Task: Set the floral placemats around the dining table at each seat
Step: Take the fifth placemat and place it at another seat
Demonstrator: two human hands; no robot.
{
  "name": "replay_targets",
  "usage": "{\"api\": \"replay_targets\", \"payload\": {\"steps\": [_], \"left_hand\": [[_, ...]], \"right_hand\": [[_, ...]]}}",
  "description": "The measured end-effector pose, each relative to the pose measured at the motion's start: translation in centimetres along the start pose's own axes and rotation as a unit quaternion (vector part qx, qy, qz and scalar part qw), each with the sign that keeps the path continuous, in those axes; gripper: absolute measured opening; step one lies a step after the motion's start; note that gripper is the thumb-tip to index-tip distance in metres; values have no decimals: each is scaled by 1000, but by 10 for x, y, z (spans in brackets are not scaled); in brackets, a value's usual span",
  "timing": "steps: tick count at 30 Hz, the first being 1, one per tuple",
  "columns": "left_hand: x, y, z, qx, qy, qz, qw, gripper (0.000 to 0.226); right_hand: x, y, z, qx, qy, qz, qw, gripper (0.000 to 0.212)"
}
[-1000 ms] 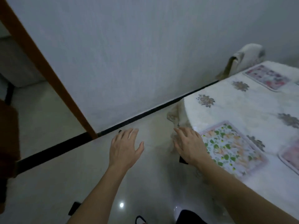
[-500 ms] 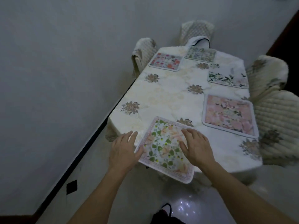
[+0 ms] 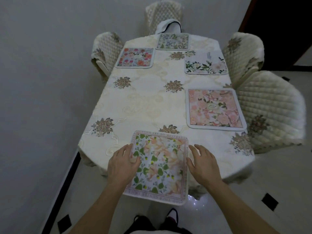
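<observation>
A placemat with green leaves and peach flowers (image 3: 159,166) lies at the near end of the dining table (image 3: 145,105), its near edge hanging over the table's rim. My left hand (image 3: 122,163) rests on its left edge with the thumb on the mat. Beside the mat's right edge is my right hand (image 3: 203,163), fingers straight. Other floral mats lie at other seats: a pink one (image 3: 214,109) on the right, a white one (image 3: 206,64) behind it, a blue-green one (image 3: 172,41) at the far end, and a red-flowered one (image 3: 135,57) at far left.
Quilted cream chairs stand at the far end (image 3: 163,14), far left (image 3: 105,51) and along the right side (image 3: 244,53) (image 3: 271,108). A grey wall (image 3: 42,81) runs close along the table's left side. Pale tiled floor (image 3: 278,183) lies around me.
My view has swung from the table's corner to face its near end squarely. The green-leaf mat now lies straight before me, and both hands have moved to its two sides.
</observation>
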State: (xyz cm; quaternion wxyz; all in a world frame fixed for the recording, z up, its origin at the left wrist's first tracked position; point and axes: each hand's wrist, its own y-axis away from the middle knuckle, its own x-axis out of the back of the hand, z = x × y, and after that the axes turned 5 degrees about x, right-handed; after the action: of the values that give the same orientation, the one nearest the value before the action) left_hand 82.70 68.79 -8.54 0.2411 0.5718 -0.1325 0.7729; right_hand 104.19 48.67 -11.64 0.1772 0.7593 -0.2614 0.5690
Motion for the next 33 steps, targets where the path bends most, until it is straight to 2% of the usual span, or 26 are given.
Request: {"api": "replay_targets", "payload": {"steps": [11,17,22,26,28,31,33], "left_hand": [[-27,-28,-22,39,21,-87,995,63],[-38,-45,-33,87,47,-112,989,84],[-43,-51,-36,94,88,-122,984,86],[-46,-57,-41,110,138,-130,976,75],[-45,-61,-43,123,192,-141,963,63],[-43,-63,-46,143,262,-171,939,45],[-43,-61,-48,141,291,-185,928,36]], "right_hand": [[-36,12,-17,-154,-53,-68,984,52],[-51,7,-35,-231,-68,-59,969,48],[-58,3,-43,-293,-132,-62,945,45],[-61,1,-44,-346,-200,-54,915,48],[-60,-2,-42,-366,-240,-42,898,44],[-56,-7,-42,-396,-341,-28,852,31],[-53,-9,-45,-386,-391,-31,835,23]]}}
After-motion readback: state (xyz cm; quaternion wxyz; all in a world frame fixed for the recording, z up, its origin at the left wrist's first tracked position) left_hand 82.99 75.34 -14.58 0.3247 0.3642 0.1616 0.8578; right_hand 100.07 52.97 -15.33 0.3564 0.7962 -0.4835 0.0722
